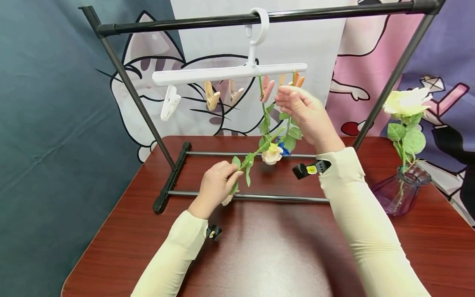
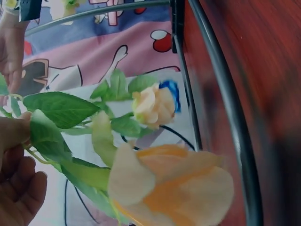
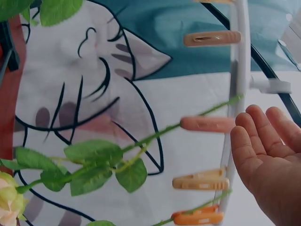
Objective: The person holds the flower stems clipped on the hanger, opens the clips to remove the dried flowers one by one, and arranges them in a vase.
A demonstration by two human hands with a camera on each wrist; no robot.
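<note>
Our left hand (image 1: pixel 219 182) pinches a stem (image 1: pixel 265 143) above its peach bloom (image 2: pixel 174 188); our right hand (image 1: pixel 303 110), fingers loose, hovers near the hanger (image 1: pixel 219 75).

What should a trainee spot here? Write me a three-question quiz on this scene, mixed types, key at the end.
1. What does the left grip hold?

2. Fill in the blank: in the head view, the glass vase stands to the ____ of the black rack.

3. Multiple choice: at which clip does a green stem hang?
A) the white clip
B) the beige clip
C) the pink clip

Key:
1. A pale rose, held by its leafy stem.
2. Right.
3. C.
</note>
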